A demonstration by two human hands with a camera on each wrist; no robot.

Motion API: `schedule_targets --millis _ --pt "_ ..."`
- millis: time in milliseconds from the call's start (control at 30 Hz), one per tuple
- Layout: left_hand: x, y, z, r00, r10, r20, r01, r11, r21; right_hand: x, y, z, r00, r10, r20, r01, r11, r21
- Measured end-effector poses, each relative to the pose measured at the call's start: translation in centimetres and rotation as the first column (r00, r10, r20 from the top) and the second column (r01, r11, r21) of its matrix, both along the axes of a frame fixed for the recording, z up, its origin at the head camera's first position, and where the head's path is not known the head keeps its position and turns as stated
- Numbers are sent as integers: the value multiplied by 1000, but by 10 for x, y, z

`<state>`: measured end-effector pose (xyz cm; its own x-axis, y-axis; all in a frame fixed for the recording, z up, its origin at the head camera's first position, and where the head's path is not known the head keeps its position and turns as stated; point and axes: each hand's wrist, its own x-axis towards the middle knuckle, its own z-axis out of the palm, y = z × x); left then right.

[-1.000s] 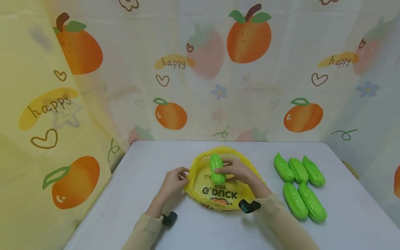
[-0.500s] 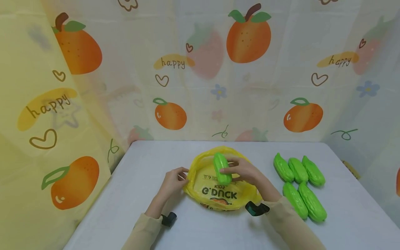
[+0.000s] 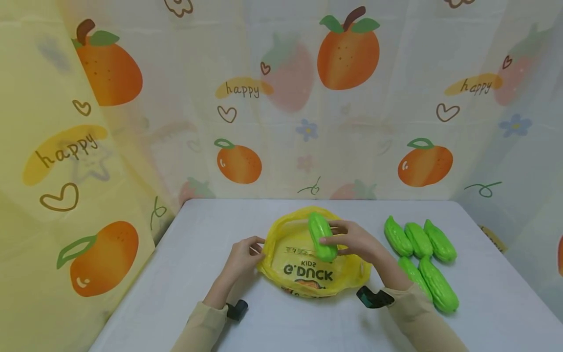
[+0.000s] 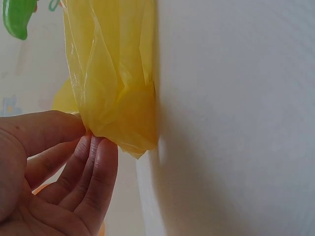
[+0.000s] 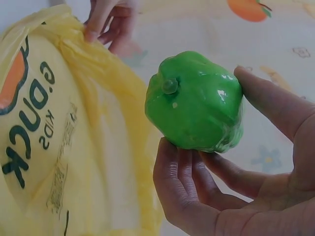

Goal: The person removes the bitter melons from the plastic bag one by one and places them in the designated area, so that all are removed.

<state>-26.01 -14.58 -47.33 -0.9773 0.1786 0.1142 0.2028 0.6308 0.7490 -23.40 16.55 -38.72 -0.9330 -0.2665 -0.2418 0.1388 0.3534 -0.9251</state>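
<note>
A yellow plastic bag printed "G.DUCK KIDS" lies on the table with its mouth spread wide. My left hand pinches the bag's left rim between thumb and fingertips, as the left wrist view shows up close. Over the bag's mouth, my right hand holds a glossy green toy cucumber, its thumb and fingers on opposite sides. In the right wrist view the cucumber is seen end-on, with a small round nub, clear of the bag's wall.
Several similar green cucumbers lie in two rows on the white table, right of the bag; my right forearm partly covers one. Fruit-patterned sheets hang behind and at both sides. Each wrist carries a small black camera.
My right hand has shifted rightward with the cucumber, still over the bag's mouth, and the bag's right rim shows more. My left hand has stayed on the left rim.
</note>
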Motion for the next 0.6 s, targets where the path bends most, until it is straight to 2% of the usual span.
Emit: schedule_targets --millis 600 --pt "-1 1 -2 1000 -5 -11 5 1000 -6 14 39 6 998 12 -59 -9 999 51"
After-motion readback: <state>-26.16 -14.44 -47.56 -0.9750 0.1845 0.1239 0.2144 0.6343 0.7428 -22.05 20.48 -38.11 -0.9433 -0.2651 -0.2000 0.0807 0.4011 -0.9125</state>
